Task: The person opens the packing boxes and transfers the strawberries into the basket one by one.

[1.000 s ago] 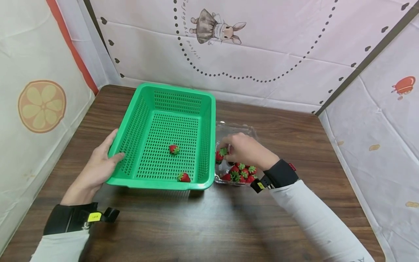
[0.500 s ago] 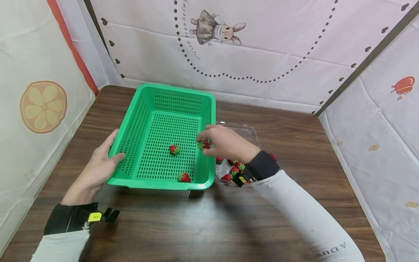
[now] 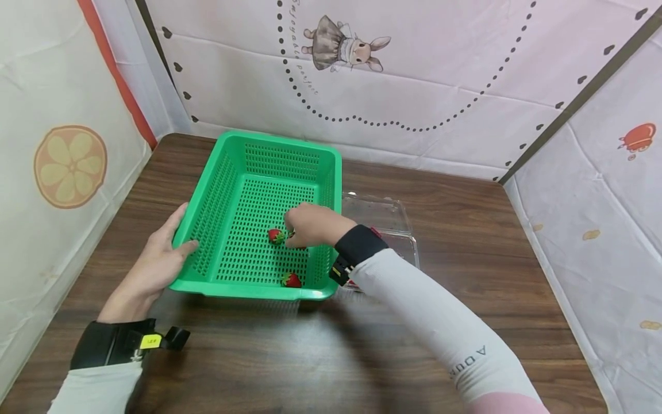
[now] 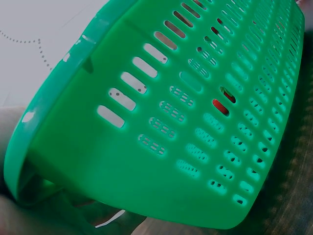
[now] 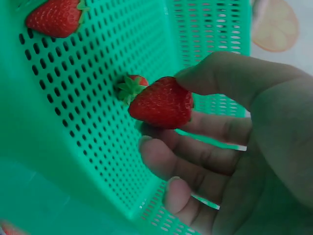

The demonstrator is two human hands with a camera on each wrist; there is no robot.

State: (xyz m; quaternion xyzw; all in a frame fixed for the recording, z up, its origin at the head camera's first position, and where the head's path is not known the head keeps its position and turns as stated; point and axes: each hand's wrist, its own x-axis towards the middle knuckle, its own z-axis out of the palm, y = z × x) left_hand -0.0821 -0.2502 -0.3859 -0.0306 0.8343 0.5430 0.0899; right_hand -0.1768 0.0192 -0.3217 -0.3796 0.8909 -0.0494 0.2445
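We see a green perforated basket [image 3: 269, 218] on a dark wooden bench [image 3: 455, 230], with tent-like fabric walls rising close behind and on both sides of the basket.

Our left hand [image 3: 155, 261] grips the basket's near left corner, thumb hooked over the rim and fingers underneath; the left wrist view shows only the basket's slotted wall [image 4: 161, 127] from just outside it.

Our right hand [image 3: 309, 225] reaches over the basket's right wall and hangs low over its floor. In the right wrist view the thumb and fingers pinch a strawberry [image 5: 161, 103], with the other fingers loosely spread below it. Another strawberry [image 3: 275, 236] lies on the basket floor just left of that hand, and a third berry [image 3: 291, 280] rests against the basket's near wall.

We judge the step in hand to be setting this held fruit down inside the basket. The next move seems to call for only a small loosening of the pinch, close to the floor, so the berry does not roll or bruise.

A clear plastic punnet [image 3: 385, 221] sits touching or just beside the basket's right wall, mostly hidden by our forearm. The way back to it crosses that raised wall, so the hand would need to lift first. The far half of the basket's floor lies bare of fruit, and open bench extends right of the punnet.
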